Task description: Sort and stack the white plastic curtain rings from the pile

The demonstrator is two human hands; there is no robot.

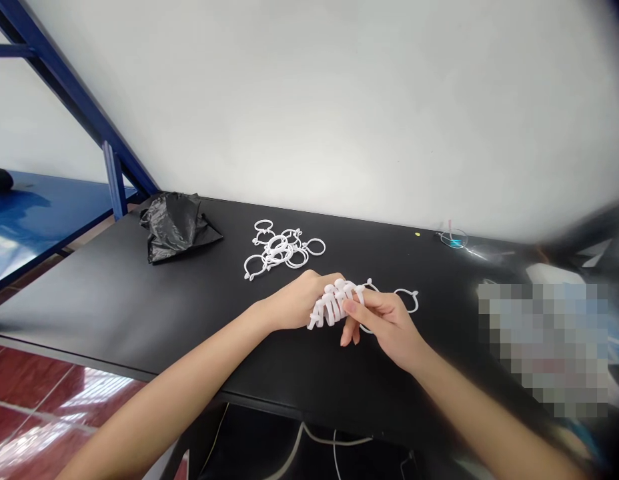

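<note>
Several white plastic curtain rings (334,308) sit in a row around the fingers of my left hand (309,299), which holds them over the black table. My right hand (397,327) meets it from the right, thumb and fingers closed on a white ring at the end of that row. Parts of the left fingers are hidden behind the rings and the right hand. Just beyond the right hand, another loose white ring (408,300) lies on the table. A loose pile of white rings (280,252), each with a small eyelet, lies behind my left hand.
A crumpled black plastic bag (174,227) rests at the table's back left. The black table (114,300) meets a white wall (339,100). A clear round item with a blue mark (454,240) lies at the back right, near a blurred-out patch (544,347). Cables hang below.
</note>
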